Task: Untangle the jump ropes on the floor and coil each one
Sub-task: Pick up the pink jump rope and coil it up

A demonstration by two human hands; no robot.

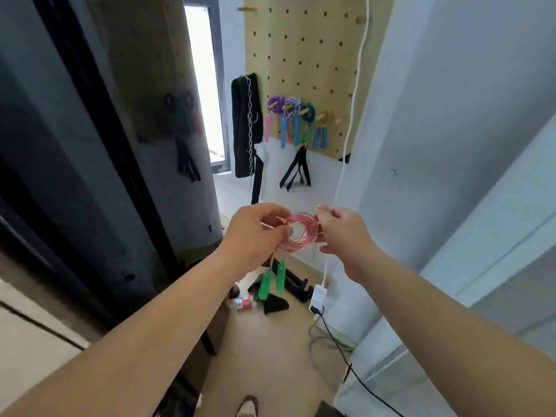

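The pink rope [302, 218] is wound into a small coil, held in the air at the centre of view between both hands. The left hand [255, 233] grips the coil at its 9 o'clock side, fingers curled round the strands, thumb on top. The right hand [346, 236] pinches the coil at 3 o'clock with curled fingertips. Two green handles [272, 281] dangle from the coil toward 6 o'clock, above the floor [270, 341]. At 12 o'clock a pegboard [316, 55] carries other coiled ropes [291, 115] on pegs, and a white cord [358, 70] hangs beside it at 1 o'clock. A black cable [340, 344] lies on the floor at 5 o'clock.
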